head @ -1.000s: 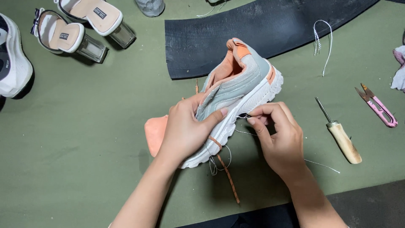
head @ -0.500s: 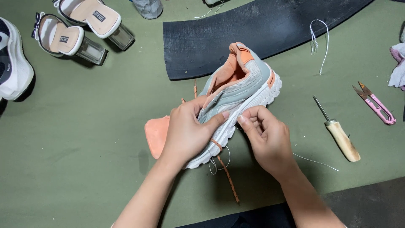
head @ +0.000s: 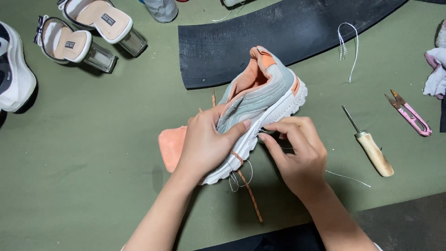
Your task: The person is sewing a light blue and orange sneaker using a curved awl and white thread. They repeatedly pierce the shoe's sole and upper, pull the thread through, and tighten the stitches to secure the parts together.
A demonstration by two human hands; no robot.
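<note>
A grey mesh sneaker (head: 267, 95) with a white sole and orange lining lies tilted on its side on the green mat. My left hand (head: 206, 142) grips its upper near the toe end. My right hand (head: 297, 151) is at the sole's edge, its fingers pinched together against the rim, seemingly on a thin white thread (head: 346, 177) that trails off to the right. An orange lace (head: 248, 193) and loops of thread hang below the sneaker. A peach insole (head: 169, 146) pokes out from under my left hand.
A wooden-handled awl (head: 371, 148) and pink thread snips (head: 411, 114) lie to the right. A black rubber sheet (head: 278, 32) curves behind the sneaker, loose white thread (head: 348, 44) on it. Two clear-heeled mules (head: 88, 30) and a white shoe (head: 14, 74) sit at upper left.
My right hand has shifted slightly left and closer along the sole's edge toward my left thumb. The sneaker stays in my left hand's grip.
</note>
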